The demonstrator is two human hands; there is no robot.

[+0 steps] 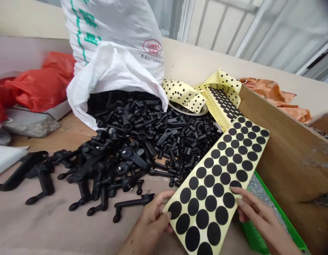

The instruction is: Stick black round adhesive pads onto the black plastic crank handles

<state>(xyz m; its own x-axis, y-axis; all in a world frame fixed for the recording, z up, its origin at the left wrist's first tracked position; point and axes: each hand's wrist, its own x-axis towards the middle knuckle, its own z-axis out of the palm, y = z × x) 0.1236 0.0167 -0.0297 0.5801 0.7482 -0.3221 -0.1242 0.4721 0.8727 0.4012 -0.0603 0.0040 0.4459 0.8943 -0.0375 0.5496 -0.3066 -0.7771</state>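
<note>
A pale yellow sheet of round black stickers point(218, 170) is held up in front of me, tilted away to the upper right. My left hand point(154, 219) pinches its near left edge, thumb on top. On the right edge, my right hand point(255, 210) grips the sheet, with fingertips at one of the black dots. Just left of the sheet lies a black plastic crank handle point(133, 203), nearest to my left hand. Behind it a large heap of black plastic parts point(142, 141) spreads across the table, with many small black pieces on its right side.
A white woven sack point(118, 67) lies open behind the heap. More dotted yellow strips point(182, 92) rest on a metal bowl. A green basket point(275, 209) of small metallic pieces stands at right by a wooden board point(293, 159). Red plastic bags point(44, 85) sit at left.
</note>
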